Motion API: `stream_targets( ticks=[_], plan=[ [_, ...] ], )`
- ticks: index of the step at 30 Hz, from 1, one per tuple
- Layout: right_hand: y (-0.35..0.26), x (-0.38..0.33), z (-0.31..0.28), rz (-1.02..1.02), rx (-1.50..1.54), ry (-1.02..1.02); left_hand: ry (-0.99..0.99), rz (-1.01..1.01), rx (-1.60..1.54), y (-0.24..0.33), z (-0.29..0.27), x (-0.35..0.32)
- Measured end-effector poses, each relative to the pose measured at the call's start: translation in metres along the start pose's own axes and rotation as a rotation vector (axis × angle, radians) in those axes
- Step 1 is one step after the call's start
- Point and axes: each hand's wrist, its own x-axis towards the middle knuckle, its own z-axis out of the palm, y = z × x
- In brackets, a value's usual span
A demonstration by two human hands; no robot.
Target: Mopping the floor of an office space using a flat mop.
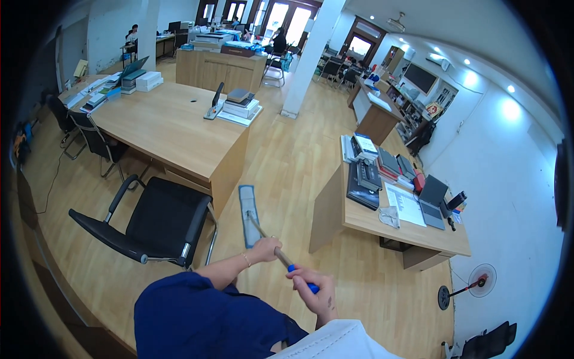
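Observation:
Both of my hands are wrapped round the pole of a flat mop point(246, 200). My left hand point(265, 250), with a thin bracelet at its wrist, grips the metal pole lower down. Higher up, near the end, my right hand point(315, 291) is closed on the blue grip. The grey-blue mop head lies flat on the wood-look floor point(281, 161), beside the end panel of the large desk. Part of the pole is hidden behind my left hand.
A black armchair point(164, 209) stands left of the mop, near the large wooden desk point(161, 119). To the right is another desk point(382, 224) with books and a laptop point(432, 200). A standing fan point(478, 281) is by the right wall; a white pillar point(311, 60) rises ahead.

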Motion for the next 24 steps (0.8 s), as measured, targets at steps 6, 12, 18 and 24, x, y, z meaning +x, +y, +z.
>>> stream_targets(
  ticks=[6,12,18,24],
  plan=[
    [-0.07,-0.024,0.004,-0.31,-0.092,-0.213,0.027,-0.041,-0.034,0.058,-0.049,-0.08],
    [-0.126,-0.032,0.048,-0.599,-0.008,-0.299,0.023,-0.026,-0.078,0.074,-0.09,-0.158],
    [-0.169,-0.016,0.125,-0.777,0.158,-0.388,0.124,-0.035,-0.532,0.071,-0.154,-0.232],
    [-0.142,-0.005,0.205,-0.465,0.044,-0.408,0.051,-0.051,-0.577,0.056,-0.277,-0.283]
  ],
)
